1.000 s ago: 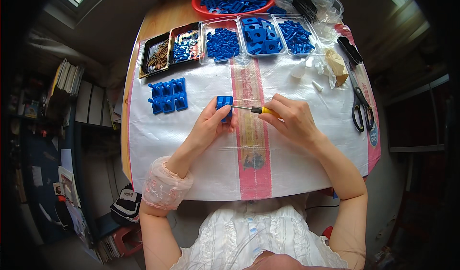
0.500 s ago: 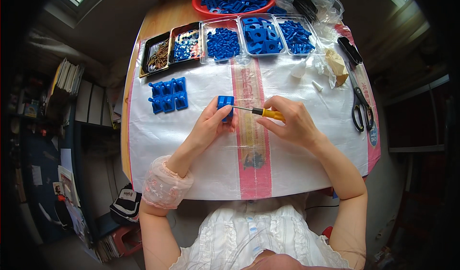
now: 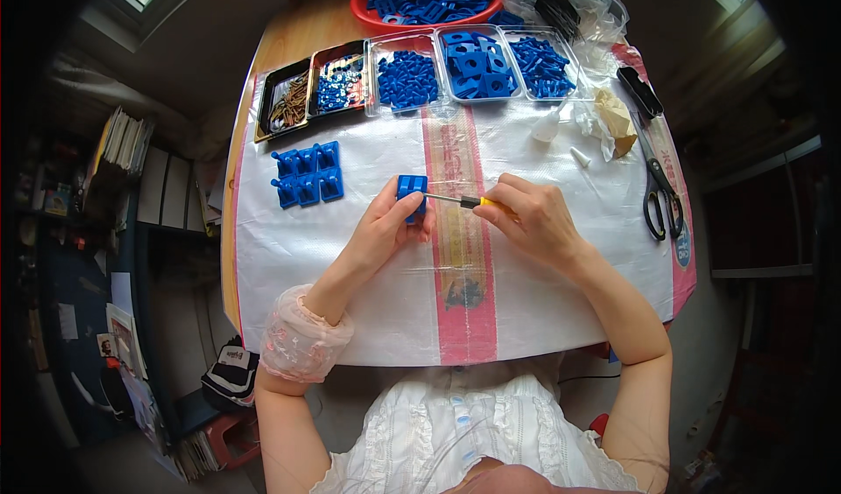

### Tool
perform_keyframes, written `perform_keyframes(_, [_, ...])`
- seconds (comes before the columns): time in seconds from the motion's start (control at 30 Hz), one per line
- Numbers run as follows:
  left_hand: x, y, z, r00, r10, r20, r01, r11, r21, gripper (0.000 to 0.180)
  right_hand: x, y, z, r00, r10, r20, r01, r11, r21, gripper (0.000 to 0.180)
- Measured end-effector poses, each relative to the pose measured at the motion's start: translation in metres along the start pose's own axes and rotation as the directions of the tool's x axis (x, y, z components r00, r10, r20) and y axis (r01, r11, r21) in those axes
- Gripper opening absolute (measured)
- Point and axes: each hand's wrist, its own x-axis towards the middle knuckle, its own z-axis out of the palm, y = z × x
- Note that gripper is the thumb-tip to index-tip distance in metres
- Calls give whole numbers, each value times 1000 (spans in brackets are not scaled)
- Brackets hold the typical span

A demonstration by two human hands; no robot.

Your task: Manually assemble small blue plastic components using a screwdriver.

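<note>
My left hand (image 3: 391,222) is closed round a small blue plastic block (image 3: 412,184), held above the middle of the table covering. In my right hand (image 3: 532,217) is a screwdriver (image 3: 470,201) with a yellow and black handle, gripped between thumb and fingers. Its thin metal shaft points left, and the tip meets the right side of the block; what it touches there is too small to make out. To the left of my hands, several blue assembled parts (image 3: 307,175) with upright pegs stand together in rows.
Along the back stand a tray of brass-coloured screws (image 3: 292,102), a tray of small shiny pieces (image 3: 340,78) and clear boxes of blue parts (image 3: 407,79). Behind them is a red basin (image 3: 359,9). Black scissors (image 3: 659,198), a white nozzle cap (image 3: 580,157) and brown paper (image 3: 616,124) lie right.
My right fingers have shifted their hold on the screwdriver handle and now cover more of it. The left hand and the blue block have stayed in place.
</note>
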Motion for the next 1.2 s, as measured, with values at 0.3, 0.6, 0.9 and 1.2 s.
perform_keyframes(0.3, [0, -1, 0, 1000, 4, 8, -4, 1000, -4, 22, 3, -5, -1, 998, -22, -57, 27, 996, 82, 23])
perform_keyframes(0.6, [1, 0, 0, 1000, 5, -24, -6, 999, -34, 20, 1, -5, -2, 998, -26, -57, 30, 998, 63, 25])
perform_keyframes(0.9, [1, -1, -1, 1000, 2, -31, -3, 1000, -27, 19, 1, -1, -2, 998, -49, -31, 48, 999, -24, 16])
perform_keyframes(1.2, [0, 0, 1, 999, -12, -41, 11, 1000, -27, 20, 0, -1, -1, 1000, 14, 7, -15, 1000, 24, 20])
